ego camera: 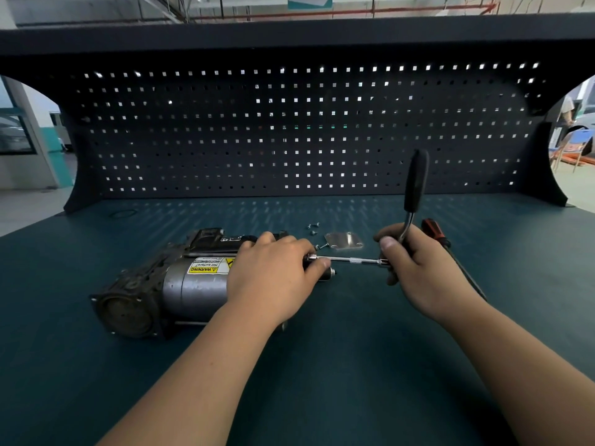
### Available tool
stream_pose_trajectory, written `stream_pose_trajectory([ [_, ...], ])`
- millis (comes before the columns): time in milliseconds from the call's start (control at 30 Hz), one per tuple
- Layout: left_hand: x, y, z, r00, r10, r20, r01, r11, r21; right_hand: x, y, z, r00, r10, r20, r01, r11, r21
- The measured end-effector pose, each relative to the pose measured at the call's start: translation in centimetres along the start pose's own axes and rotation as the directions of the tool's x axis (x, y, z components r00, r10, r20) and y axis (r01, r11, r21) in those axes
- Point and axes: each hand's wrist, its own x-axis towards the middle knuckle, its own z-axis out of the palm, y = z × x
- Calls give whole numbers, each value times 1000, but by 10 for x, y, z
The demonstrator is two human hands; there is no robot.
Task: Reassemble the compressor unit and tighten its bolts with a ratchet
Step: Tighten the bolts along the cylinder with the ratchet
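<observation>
The compressor (pixel 193 284), a grey cylinder with a yellow warning label, is lying sideways on the bench (pixel 322 365). The left hand (pixel 273 272) is covering its 3 o'clock end, pinching the extension (pixel 351 260). The right hand (pixel 415 268) is gripping the ratchet (pixel 415 181), handle pointing to 12 o'clock.

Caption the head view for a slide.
Left hand pinches the extension bar at the compressor while the right hand grips the ratchet.
</observation>
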Motion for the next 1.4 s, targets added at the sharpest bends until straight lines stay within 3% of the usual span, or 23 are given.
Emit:
stream_pose_trajectory([
  [167, -1, -1, -1, 1000, 22, -3, -22, 1000, 15, 14, -12, 15, 946, 308, -105, -289, 943, 166],
  [300, 1, 0, 0, 1000, 20, 7, -20, 999, 32, 18, -16, 15, 819, 571, 61, -566, 785, 253],
  [400, 2, 0, 0, 1000, 9, 15, -9, 999, 42, 17, -13, 13, 771, 603, 206, -631, 679, 375],
  [500, 2, 0, 0, 1000, 4, 13, -5, 999, 45, 14, -7, 11, 823, 526, 217, -568, 748, 343],
  [633, 2, 1, 0, 1000, 5, 17, -6, 999, 47, 9, 1, 3, 895, 419, 155, -426, 905, 11],
  [800, 2, 0, 1, 1000, 3, 9, -4, 999, 37, 6, 4, -8, 939, 302, 164, -289, 952, -98],
  [967, 2, 0, 0, 1000, 0, 11, 0, 1000, 29, 1, 2, -10, 975, 154, 163, -158, 987, 10],
  [1167, 1, 2, -1, 1000, -20, -3, 20, 1000, 7, -1, -2, -19, 977, -136, 164, 178, 944, -278],
  [1400, -8, -3, -2, 986, -84, -141, 67, 991, -117, -2, 5, -11, 987, -88, 135, 118, 966, -231],
])
